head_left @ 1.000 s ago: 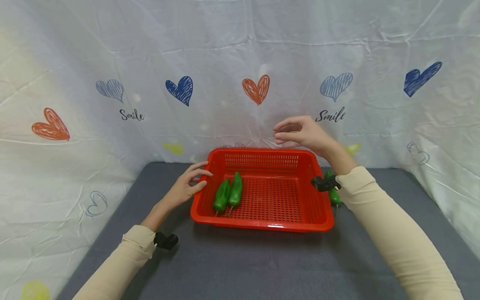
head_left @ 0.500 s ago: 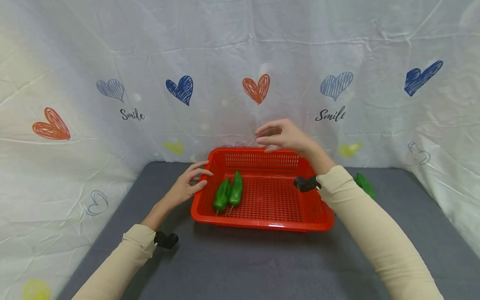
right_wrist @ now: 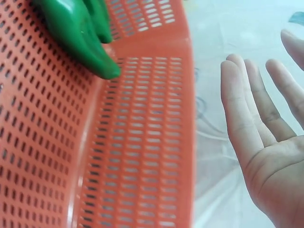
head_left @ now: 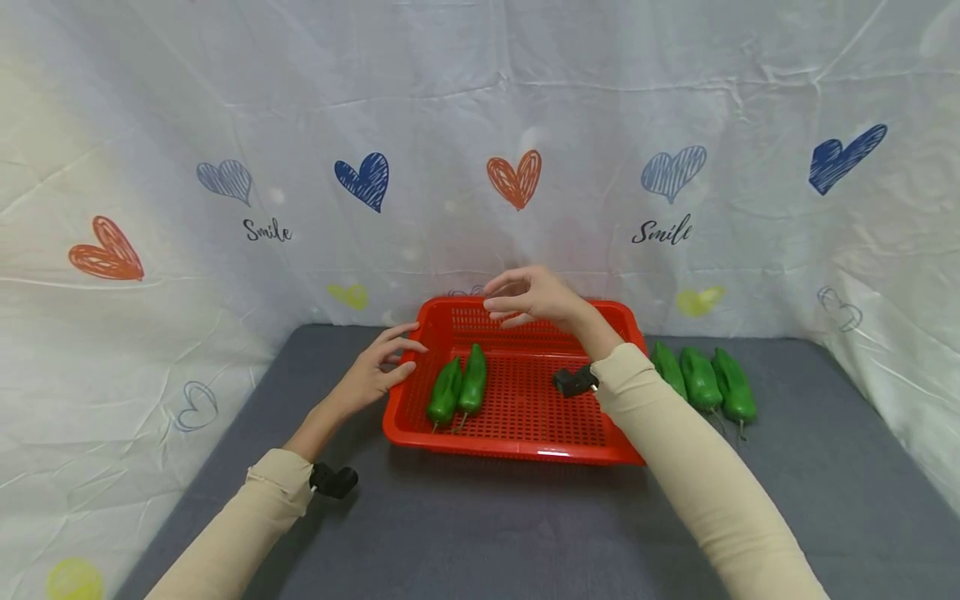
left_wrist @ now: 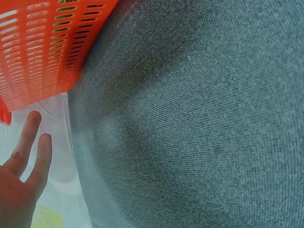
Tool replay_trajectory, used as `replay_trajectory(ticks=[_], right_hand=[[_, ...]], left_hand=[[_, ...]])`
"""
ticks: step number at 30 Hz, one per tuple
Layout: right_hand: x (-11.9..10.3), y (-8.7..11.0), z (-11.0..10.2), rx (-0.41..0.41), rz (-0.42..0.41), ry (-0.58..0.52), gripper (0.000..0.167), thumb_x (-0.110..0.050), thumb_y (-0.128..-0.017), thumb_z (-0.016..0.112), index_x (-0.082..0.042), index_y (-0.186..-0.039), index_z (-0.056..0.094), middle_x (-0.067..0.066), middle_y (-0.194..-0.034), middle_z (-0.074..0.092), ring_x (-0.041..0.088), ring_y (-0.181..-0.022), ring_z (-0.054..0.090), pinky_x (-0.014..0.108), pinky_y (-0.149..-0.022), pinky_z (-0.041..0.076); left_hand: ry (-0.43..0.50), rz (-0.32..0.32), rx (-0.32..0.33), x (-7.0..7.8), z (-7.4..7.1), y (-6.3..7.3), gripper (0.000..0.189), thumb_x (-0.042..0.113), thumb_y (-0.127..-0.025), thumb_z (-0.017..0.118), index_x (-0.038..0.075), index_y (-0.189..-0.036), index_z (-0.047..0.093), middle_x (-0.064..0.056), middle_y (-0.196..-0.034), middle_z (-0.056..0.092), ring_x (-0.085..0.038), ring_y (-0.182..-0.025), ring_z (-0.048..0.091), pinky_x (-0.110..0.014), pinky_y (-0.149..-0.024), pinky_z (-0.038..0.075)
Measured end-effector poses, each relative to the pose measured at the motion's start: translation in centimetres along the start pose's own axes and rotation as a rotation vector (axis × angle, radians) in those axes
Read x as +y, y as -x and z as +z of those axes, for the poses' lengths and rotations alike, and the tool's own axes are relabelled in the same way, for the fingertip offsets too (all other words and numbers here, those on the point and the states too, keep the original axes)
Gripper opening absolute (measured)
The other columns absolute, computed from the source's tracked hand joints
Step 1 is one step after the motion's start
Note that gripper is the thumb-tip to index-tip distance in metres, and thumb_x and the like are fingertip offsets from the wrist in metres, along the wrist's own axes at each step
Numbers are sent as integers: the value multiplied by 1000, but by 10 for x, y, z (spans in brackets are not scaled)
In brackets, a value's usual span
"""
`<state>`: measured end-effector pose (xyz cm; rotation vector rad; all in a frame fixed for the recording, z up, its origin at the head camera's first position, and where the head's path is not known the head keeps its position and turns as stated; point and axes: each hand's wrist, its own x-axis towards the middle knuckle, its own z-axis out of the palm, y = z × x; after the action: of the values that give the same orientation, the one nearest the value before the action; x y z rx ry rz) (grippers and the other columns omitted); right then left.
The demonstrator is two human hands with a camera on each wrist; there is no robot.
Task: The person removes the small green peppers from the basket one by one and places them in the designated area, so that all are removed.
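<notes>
A red plastic basket [head_left: 517, 454] with slotted walls stands on the grey cloth. Two green peppers [head_left: 473, 379] lie side by side in its left part, stems toward the front. At the basket's left rim, my left hand [head_left: 367, 375] rests with fingers spread and relaxed; in the left wrist view its fingers [left_wrist: 42, 156] show beside the slotted wall. Over the basket's back part hovers my right hand [head_left: 536, 298], palm side down, fingers loosely bent and holding nothing. The right wrist view shows that hand [right_wrist: 275, 161] apart from the basket wall and the pepper tips [right_wrist: 102, 64].
Three more green peppers [head_left: 702, 379] lie in a row on the grey cloth [head_left: 480, 533], right of the basket and partly behind the right sleeve [head_left: 697, 467]. A white curtain [head_left: 450, 100] with printed hearts hangs behind the table.
My right hand has moved left and somewhat down over the basket, holding nothing throughout. The peppers on the right have come into view from behind that arm. The left hand stays at the rim.
</notes>
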<state>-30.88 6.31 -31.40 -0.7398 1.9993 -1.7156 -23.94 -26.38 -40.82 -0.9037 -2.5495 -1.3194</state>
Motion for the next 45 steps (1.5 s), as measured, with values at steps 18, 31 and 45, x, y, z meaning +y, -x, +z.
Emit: replay_trajectory(ticks=[18,31,45], right_hand=[[53,-18,25,-51,87,-31,42,-7,-96,72,10,-132,59,17,-120,68,49,-116,59,56,-94,48],[78,-19,28,-38,145,31,50,-11,-96,74,8,-139,56,25,-140,55,28,-114,63,48,-95,50],[100,-18,29,-74,154,62,56,-5,-91,77,2,-142,55,18,-139,57,32,-129,53,39,-95,51]], left_hand=[[13,-12,-10,1,3,-1,25,0,-100,63,2,-125,67,-18,-156,37,-37,-132,44,-58,-94,45],[14,-16,-3,0,2,0,25,1,-100,64,3,-124,68,-17,-156,37,-36,-134,42,-58,-94,44],[8,-13,6,0,0,0,25,-1,-99,65,1,-124,68,-17,-155,38,-36,-133,43,-59,-94,45]])
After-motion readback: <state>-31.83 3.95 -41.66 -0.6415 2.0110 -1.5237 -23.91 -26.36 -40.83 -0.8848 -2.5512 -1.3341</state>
